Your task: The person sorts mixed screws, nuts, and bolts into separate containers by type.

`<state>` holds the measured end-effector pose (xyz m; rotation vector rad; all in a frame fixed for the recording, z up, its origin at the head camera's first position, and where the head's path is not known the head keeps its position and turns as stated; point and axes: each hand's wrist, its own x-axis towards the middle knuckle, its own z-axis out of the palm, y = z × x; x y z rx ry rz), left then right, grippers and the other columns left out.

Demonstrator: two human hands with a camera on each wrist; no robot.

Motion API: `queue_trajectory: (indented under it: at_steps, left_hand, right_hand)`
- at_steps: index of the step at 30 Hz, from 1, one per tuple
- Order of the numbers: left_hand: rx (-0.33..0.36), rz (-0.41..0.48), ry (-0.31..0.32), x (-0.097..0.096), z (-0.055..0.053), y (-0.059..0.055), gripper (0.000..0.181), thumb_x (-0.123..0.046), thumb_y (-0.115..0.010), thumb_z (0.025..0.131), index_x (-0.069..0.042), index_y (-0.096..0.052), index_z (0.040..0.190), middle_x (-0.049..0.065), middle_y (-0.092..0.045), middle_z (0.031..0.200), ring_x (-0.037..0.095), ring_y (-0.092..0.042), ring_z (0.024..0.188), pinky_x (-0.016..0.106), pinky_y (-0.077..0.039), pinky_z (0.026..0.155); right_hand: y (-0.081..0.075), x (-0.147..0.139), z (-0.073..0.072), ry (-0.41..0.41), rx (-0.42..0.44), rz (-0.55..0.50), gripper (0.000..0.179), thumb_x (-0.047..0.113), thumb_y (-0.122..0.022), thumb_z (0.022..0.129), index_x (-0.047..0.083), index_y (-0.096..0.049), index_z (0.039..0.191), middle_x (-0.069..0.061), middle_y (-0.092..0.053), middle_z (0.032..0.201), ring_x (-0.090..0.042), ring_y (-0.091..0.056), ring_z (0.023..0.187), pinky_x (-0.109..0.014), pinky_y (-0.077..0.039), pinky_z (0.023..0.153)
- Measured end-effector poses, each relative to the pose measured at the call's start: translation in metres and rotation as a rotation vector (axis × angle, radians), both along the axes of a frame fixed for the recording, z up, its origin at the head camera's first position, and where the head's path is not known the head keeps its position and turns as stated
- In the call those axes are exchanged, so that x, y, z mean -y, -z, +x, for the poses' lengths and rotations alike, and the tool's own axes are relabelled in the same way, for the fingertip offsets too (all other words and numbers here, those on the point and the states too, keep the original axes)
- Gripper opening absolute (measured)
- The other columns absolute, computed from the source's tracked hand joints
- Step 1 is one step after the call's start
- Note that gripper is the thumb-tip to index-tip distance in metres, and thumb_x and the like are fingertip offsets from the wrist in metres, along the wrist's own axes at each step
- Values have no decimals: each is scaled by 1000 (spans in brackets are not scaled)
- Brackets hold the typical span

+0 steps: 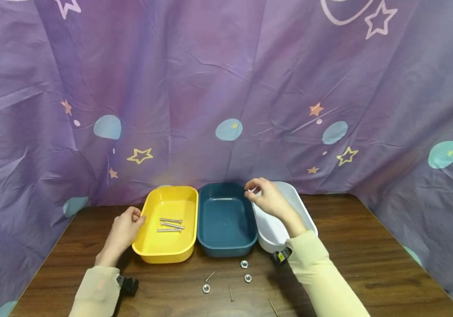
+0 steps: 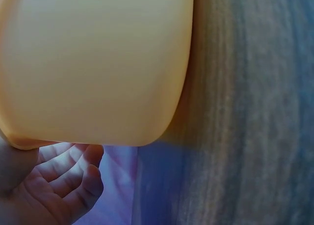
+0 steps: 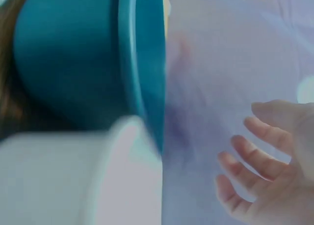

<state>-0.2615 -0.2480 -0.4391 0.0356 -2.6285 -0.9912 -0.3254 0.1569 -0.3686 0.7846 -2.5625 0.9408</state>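
Observation:
Against the left rim of the yellow tray [image 1: 167, 258] rests my left hand [image 1: 125, 229]; its fingers are loosely bent and hold nothing. The left wrist view shows that hand [image 2: 64, 183] beside the tray's end, thumb partly hidden by the tray wall [image 2: 98, 77]. Silver bolts [image 1: 170, 224] lie inside the yellow tray. My right hand [image 1: 268, 197] hovers over the white tray [image 1: 301, 211], close to the blue tray's [image 1: 226, 220] right rim. In the right wrist view its fingers [image 3: 260, 156] are spread and relaxed, with nothing in them.
On the wooden table [image 1: 369, 259], in front of the trays, lie hex nuts [image 1: 244, 264] and thin brass-coloured screws [image 1: 231, 294]. The three trays stand side by side near a purple patterned cloth [image 1: 210, 88] hanging behind.

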Motion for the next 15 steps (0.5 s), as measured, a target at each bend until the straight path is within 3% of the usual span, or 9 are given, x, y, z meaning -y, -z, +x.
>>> queue_trajectory:
  at_steps: [8, 15]
  left_hand:
    - [-19, 3, 7, 0, 0, 0, 16, -12, -62, 92, 3, -58, 98, 13, -65, 83, 28, -61, 74, 39, -47, 66]
    - [-15, 0, -4, 0, -1, 0, 16, -12, -62, 92, 3, -58, 98, 13, -65, 83, 28, -61, 74, 41, -48, 67]
  right_hand:
    - [8, -69, 2, 150, 73, -21, 18, 14, -69, 90, 4, -68, 104, -10, -70, 93, -22, -66, 76, -37, -50, 67]
    - [20, -109, 7, 252, 67, -40, 23, 14, -67, 91, 0, -67, 109, -13, -69, 95, -24, -64, 80, -36, -48, 68]
